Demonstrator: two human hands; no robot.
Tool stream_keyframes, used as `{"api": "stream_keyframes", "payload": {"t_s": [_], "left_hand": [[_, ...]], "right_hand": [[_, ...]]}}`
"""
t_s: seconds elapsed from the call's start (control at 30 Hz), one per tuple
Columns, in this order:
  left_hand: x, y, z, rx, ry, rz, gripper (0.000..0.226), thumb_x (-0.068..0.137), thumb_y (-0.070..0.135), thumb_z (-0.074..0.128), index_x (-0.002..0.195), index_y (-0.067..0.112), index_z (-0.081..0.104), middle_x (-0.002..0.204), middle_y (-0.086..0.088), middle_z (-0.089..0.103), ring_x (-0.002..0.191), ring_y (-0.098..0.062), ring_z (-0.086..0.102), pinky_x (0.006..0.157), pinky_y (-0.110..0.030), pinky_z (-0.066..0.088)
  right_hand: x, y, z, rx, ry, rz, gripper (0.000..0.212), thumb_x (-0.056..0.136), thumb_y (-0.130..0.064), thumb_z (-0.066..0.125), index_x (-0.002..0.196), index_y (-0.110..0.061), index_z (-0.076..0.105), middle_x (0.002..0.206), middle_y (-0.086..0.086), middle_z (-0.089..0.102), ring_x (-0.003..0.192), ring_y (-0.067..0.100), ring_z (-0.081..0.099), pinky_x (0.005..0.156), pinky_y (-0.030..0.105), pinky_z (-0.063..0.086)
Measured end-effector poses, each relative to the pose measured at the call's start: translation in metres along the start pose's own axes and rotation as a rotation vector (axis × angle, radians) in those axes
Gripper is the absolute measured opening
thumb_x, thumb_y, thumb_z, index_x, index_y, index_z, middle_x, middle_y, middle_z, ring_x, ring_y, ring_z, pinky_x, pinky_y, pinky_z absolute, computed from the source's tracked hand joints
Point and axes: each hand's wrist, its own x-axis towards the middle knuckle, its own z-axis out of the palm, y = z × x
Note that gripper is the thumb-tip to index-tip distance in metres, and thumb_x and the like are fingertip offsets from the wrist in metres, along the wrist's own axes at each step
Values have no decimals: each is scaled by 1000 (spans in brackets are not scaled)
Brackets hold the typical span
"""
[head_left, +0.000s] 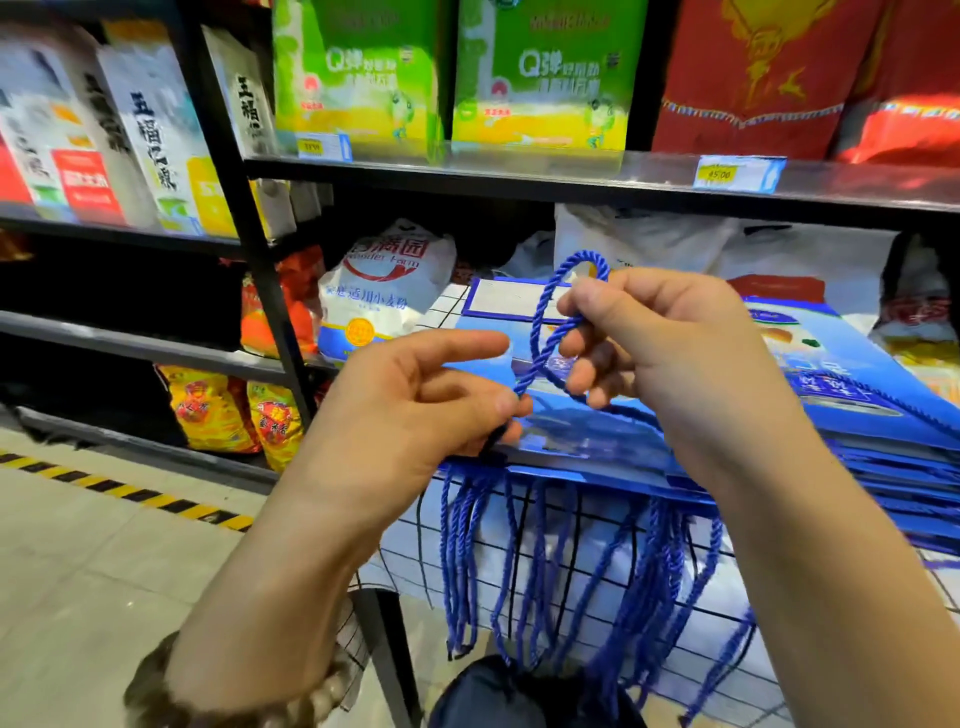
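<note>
Two hands work a blue cord (537, 322) above stacked blue bags (857, 400)
Black shelving (467, 176) full of sacks (384, 286) stands behind; the flat bags lie on a wire rack (410, 545), cord handles (519, 561) hanging off the near edge; the right hand (675, 353) curls its fingers through the cord's raised loop; the left hand (415, 400) pinches the cord's lower end, just over the top bag.

The cord (545, 322) runs between the left hand (415, 405) and the right hand (675, 353), above a pile of flat bags (857, 415). Other cords (571, 561) hang down from the pile's near edge. A flour sack (384, 291) lies behind the left hand, under the shelf (571, 176) with boxes (358, 78) on it.
</note>
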Motion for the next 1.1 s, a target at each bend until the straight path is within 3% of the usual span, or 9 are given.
{"api": "stream_keyframes", "payload": {"t_s": [0.13,0.3,0.43,0.5,0.7,0.8,0.9,1.0,1.1], "left_hand": [[6,-3,-4,126,90,73,28,72,0,69,86,24,65,58,0,68,60,-12,66,56,-17,51],[22,-4,-1,200,180,105,34,75,2,70,88,32,60,57,7,69,53,-5,64,50,-17,49],[29,-4,3,200,131,88,40,76,1,70,96,34,58,69,1,73,70,-18,69,64,-23,54],[30,-5,3,187,101,76,44,77,-2,67,102,32,56,71,-2,73,76,-23,69,69,-26,54],[28,-12,2,135,129,69,37,74,-3,71,96,25,59,73,1,71,62,-8,66,56,-19,51],[27,-15,-1,306,190,152,35,73,3,73,91,28,58,85,6,64,71,-10,66,68,-32,56],[17,-13,-14,662,92,278,24,78,21,71,94,36,61,95,16,63,86,1,60,78,-25,51],[8,-14,-25,1029,-24,228,34,76,46,66,109,35,63,113,19,61,106,0,52,89,-25,43],[6,-16,-25,1063,-24,139,44,73,54,61,112,34,63,117,18,61,108,0,51,88,-19,38]], "right_hand": [[4,8,4,-6,43,42,22,90,-16,54,69,-10,59,49,-1,57,37,10,50,36,17,39],[4,19,3,-309,143,-62,9,80,-22,67,78,-25,59,60,3,66,39,13,53,38,16,36],[3,26,7,-376,-91,-101,25,82,-17,64,88,-40,60,65,2,63,39,13,53,40,13,37],[7,29,8,-345,-118,-74,22,81,-13,65,87,-35,66,58,-2,62,38,12,51,39,12,37],[8,31,4,-312,-73,-94,15,77,-3,67,72,-16,71,59,6,68,51,11,62,46,17,45],[8,33,5,-296,-28,-82,16,75,0,69,69,-15,69,61,8,68,54,12,64,51,19,51],[7,32,4,-341,-36,-72,21,74,0,70,72,-21,69,67,5,70,62,15,68,61,20,55],[7,31,5,-375,-90,-33,20,74,-1,71,69,-21,69,63,3,70,58,11,67,59,19,55],[8,33,8,-455,-116,-27,23,72,-4,73,62,-24,68,59,-5,69,55,8,65,60,21,55]]}}
